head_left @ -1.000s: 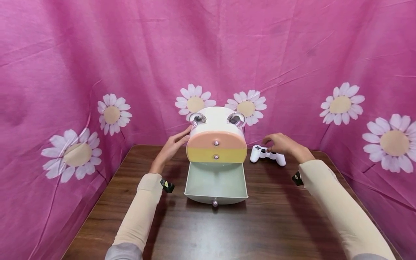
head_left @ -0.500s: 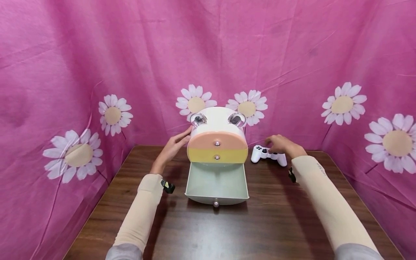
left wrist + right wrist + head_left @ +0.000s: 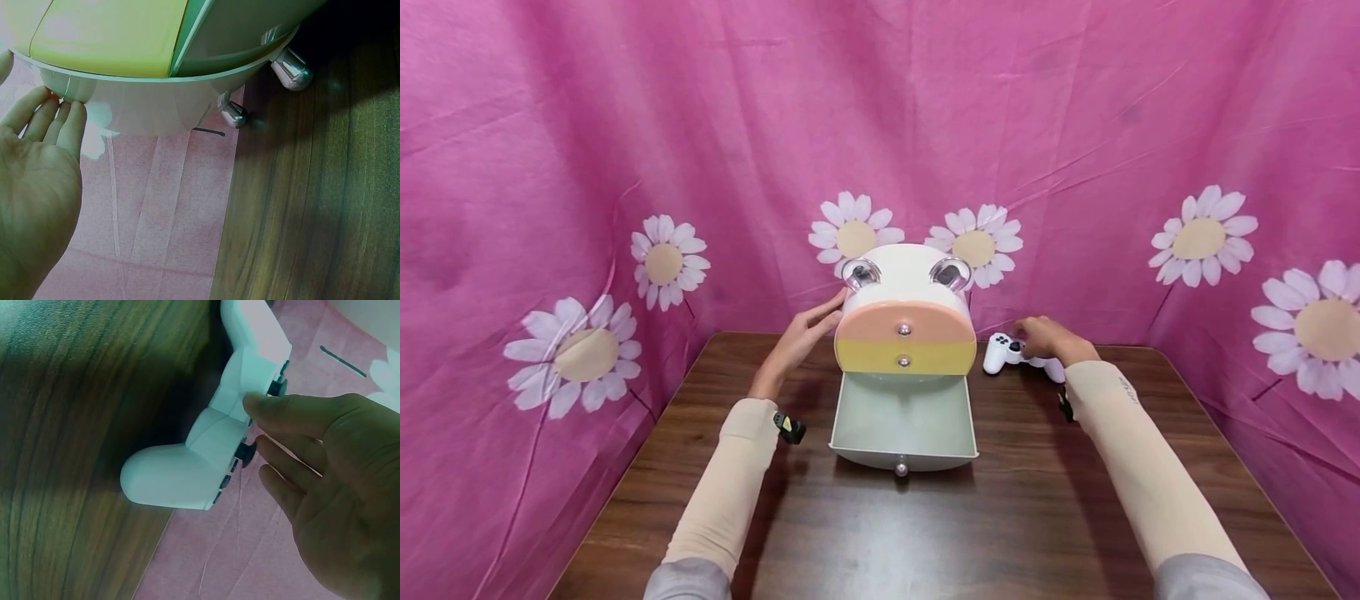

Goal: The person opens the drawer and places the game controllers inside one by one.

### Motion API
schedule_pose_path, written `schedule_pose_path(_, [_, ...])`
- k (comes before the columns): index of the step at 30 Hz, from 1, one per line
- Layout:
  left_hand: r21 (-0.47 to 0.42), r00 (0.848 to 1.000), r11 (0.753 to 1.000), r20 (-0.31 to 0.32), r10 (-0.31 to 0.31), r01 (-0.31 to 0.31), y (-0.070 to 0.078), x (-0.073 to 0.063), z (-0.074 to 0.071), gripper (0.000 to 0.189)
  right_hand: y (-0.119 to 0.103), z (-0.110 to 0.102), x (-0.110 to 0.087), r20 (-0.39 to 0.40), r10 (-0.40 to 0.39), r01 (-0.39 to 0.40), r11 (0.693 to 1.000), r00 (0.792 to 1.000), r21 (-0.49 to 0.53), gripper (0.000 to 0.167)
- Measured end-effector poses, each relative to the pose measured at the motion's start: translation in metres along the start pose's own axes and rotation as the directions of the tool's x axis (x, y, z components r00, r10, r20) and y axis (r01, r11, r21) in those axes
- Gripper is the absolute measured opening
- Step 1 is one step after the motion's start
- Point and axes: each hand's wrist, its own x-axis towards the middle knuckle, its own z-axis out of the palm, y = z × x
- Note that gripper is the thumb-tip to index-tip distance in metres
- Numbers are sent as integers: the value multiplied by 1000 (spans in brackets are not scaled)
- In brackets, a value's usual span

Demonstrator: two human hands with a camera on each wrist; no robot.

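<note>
A white game controller (image 3: 997, 357) lies on the table to the right of a frog-shaped drawer box (image 3: 907, 320). My right hand (image 3: 1047, 337) is over the controller's middle. In the right wrist view its thumb overlaps the controller's body (image 3: 178, 478) between the black sticks, and the bent fingers show above the top face. My left hand (image 3: 792, 348) rests its fingertips on the left side of the box, as the left wrist view also shows. The box has orange and yellow drawers closed, and a pale green bottom drawer (image 3: 901, 459) pulled out with nothing inside.
The wooden table (image 3: 880, 533) stands against a pink curtain (image 3: 737, 125) with white daisies, which surrounds it at the back and sides. The pulled-out drawer extends toward the table's front. Round silver knobs stick out from the drawer fronts.
My right hand has lowered onto the controller's middle, and its forearm has swung left. The left hand keeps its place on the box, and the view has shifted slightly.
</note>
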Motion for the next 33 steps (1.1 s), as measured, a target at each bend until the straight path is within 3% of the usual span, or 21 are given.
schedule_pose_path(8, [11, 1000, 1000, 7, 0, 0, -2, -1, 0, 53, -4, 9, -4, 44, 28, -26, 999, 999, -38, 53])
schedule_pose_path(15, [11, 1000, 1000, -7, 17, -17, -29, 12, -2, 52, -11, 6, -10, 79, 47, -44, 998, 996, -43, 48])
schedule_pose_path(18, [17, 999, 999, -15, 35, -35, -35, 14, -2, 51, -10, 5, -12, 88, 52, -49, 998, 995, -42, 49])
schedule_pose_path(27, [39, 997, 996, -22, 76, -75, -37, 13, -1, 50, -10, 7, -15, 83, 33, -28, 998, 996, -57, 54])
schedule_pose_path(33, [37, 997, 997, -30, 69, -68, -36, 13, -1, 50, -10, 7, -17, 71, 30, -25, 997, 997, -68, 58])
